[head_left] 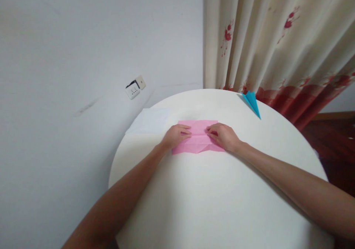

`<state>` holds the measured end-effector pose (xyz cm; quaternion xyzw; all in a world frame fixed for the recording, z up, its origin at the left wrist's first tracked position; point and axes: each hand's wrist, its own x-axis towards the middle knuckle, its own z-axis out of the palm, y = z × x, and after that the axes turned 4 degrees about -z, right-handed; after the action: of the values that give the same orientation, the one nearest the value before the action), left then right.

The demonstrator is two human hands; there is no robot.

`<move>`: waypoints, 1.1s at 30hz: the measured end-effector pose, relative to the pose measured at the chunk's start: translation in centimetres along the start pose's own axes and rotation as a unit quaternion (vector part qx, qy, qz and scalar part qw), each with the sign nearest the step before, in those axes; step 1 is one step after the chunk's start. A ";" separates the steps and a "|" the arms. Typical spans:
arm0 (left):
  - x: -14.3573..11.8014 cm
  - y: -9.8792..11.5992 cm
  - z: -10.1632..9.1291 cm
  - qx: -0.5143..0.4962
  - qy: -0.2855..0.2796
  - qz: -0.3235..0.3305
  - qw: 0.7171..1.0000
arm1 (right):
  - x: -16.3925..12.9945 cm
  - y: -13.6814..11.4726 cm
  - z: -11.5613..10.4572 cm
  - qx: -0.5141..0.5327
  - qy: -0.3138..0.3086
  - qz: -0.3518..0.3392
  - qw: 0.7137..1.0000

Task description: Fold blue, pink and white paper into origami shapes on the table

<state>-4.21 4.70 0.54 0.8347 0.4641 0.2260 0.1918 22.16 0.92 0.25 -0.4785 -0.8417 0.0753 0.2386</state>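
A thin, creased rectangular sheet of pink paper (198,142) lies on a round white table (191,201), nearer the table's far edge than its near one. The left hand (173,136) rests on the sheet's left side, its fingers bent and the thumb a little apart from them; the right hand (225,136) is on the right side, thumb and forefinger drawn almost together. Both sets of fingertips are at the line across the sheet's middle, but I cannot tell whether either pinches the paper or merely presses it.

The sheet's near border ripples and lifts slightly in places, so pressing there could set a crooked crease. Uneven pull from the two hands could skew the middle line, and since the paper looks thin, a hard tug could tear it along a crease.

Toward the table's far-left edge lies a flat white sheet of paper (152,121), close to the left hand; a sideways sweep of that wrist could shift it. At the far-right edge, a pointed, folded piece of bright blue paper (252,104) sits with its wide end by the rim, where a knock or draught could tip it off.
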 end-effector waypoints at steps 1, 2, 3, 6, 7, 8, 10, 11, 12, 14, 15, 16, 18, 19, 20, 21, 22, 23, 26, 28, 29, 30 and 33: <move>0.0 0.0 -0.1 -0.007 0.007 -0.005 1.000 | 0.0 0.0 0.0 0.000 0.007 0.000 1.000; -0.1 0.0 -0.2 -0.011 0.012 -0.009 1.000 | 0.0 0.0 -0.1 0.000 0.015 0.000 1.000; -0.1 -0.1 -0.3 -0.013 0.017 -0.012 1.000 | 0.0 0.0 -0.2 -0.001 0.024 0.000 1.000; -0.1 0.0 -0.8 -0.027 0.047 -0.017 0.998 | 0.0 0.1 -0.8 -0.010 0.053 0.007 0.999; -0.1 0.0 -1.0 -0.034 0.061 -0.021 0.997 | 0.1 0.1 -1.0 -0.014 0.062 0.012 0.998; -0.1 0.0 -1.2 -0.041 0.077 -0.028 0.996 | 0.1 0.2 -1.2 -0.015 0.072 0.018 0.997; -0.1 0.2 -1.7 -0.050 0.107 -0.046 0.992 | 0.1 0.4 -1.5 -0.007 0.097 0.027 0.995; 0.0 0.3 -1.9 -0.055 0.121 -0.056 0.989 | 0.1 0.6 -1.6 0.003 0.111 0.030 0.993; 0.0 0.4 -2.1 -0.066 0.136 -0.065 0.986 | 0.1 0.8 -1.7 0.019 0.128 0.032 0.991; 0.0 0.9 -2.3 -0.105 0.163 -0.078 0.978 | 0.2 1.0 -1.9 0.067 0.171 0.036 0.982; -0.1 1.2 -2.4 -0.132 0.178 -0.079 0.972 | 0.3 1.0 -2.0 0.096 0.197 0.037 0.975; -0.1 1.6 -2.5 -0.158 0.192 -0.078 0.965 | 0.4 1.0 -2.0 0.127 0.225 0.039 0.965; -0.2 2.4 -2.6 -0.195 0.218 -0.066 0.954 | 0.5 0.8 -2.2 0.185 0.274 0.047 0.943; -0.3 2.8 -2.7 -0.206 0.228 -0.060 0.950 | 0.6 0.6 -2.2 0.209 0.295 0.052 0.931; -0.4 3.2 -2.8 -0.214 0.237 -0.055 0.946 | 0.6 0.4 -2.3 0.229 0.312 0.056 0.920; -0.5 3.6 -2.8 -0.218 0.248 -0.053 0.942 | 0.7 0.2 -2.4 0.245 0.326 0.059 0.911; -0.5 4.0 -2.9 -0.220 0.259 -0.053 0.939 | 0.8 0.0 -2.4 0.257 0.336 0.060 0.904; -0.6 4.3 -2.9 -0.220 0.266 -0.056 0.937 | 0.9 -0.1 -2.5 0.266 0.342 0.061 0.899; -0.7 4.5 -2.9 -0.217 0.264 -0.079 0.937 | 1.1 -0.1 -2.6 0.277 0.334 0.076 0.898; -0.8 4.0 -2.7 -0.196 0.239 -0.100 0.946 | 1.2 0.3 -2.4 0.271 0.318 0.097 0.903; -0.8 3.5 -2.6 -0.173 0.220 -0.107 0.954 | 1.2 0.5 -2.2 0.265 0.309 0.107 0.907; -0.8 3.0 -2.4 -0.140 0.197 -0.110 0.964 | 1.3 0.8 -2.0 0.258 0.296 0.116 0.912; -0.6 1.5 -1.4 -0.001 0.133 -0.093 0.987 | 1.3 1.5 -0.9 0.229 0.235 0.124 0.936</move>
<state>-4.27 3.63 2.38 0.7501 0.5608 0.3170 0.1492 23.21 2.76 0.93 -0.5159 -0.6554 0.1803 0.5213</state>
